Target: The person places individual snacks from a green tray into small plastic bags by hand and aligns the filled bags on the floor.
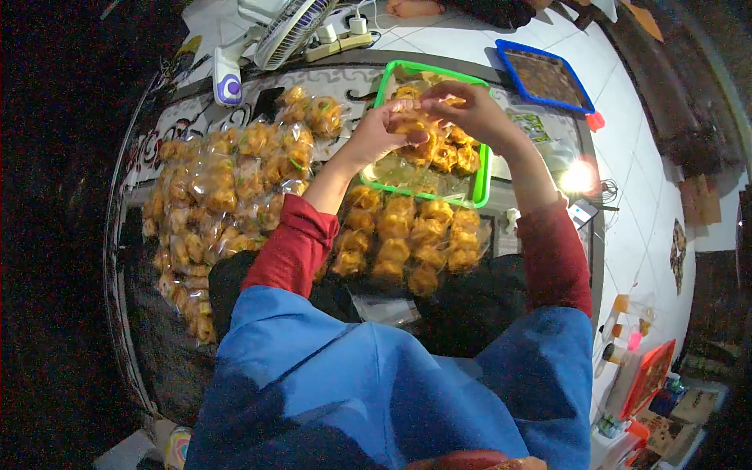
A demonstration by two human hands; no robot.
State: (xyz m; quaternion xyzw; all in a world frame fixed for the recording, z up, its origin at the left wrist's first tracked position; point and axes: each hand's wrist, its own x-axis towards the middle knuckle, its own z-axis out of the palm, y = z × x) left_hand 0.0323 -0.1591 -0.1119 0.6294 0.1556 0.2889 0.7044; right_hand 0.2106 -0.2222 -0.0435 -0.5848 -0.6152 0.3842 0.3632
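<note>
My left hand (382, 132) and my right hand (473, 111) meet above a green plastic tray (484, 176). Between them is what looks like a clear plastic bag with golden fried snacks (418, 141) in it. The left thumb and fingers grip its side, while the right fingertips pinch near its top edge; the fingers partly hide it. Loose fried snacks (455, 154) lie in the tray below. In front of me, several filled bags (392, 232) lie in a row against the tray's near side. A large heap of filled clear bags (220, 182) covers the mat to the left.
An electric fan (294, 35) and a power strip (339, 47) stand beyond the mat. A blue tray (546, 79) lies at the far right, near a bright lamp (578, 176) with a cable. Flat plastic packaging (385, 308) rests by my lap. A person's bare limb (414, 7) shows at the top.
</note>
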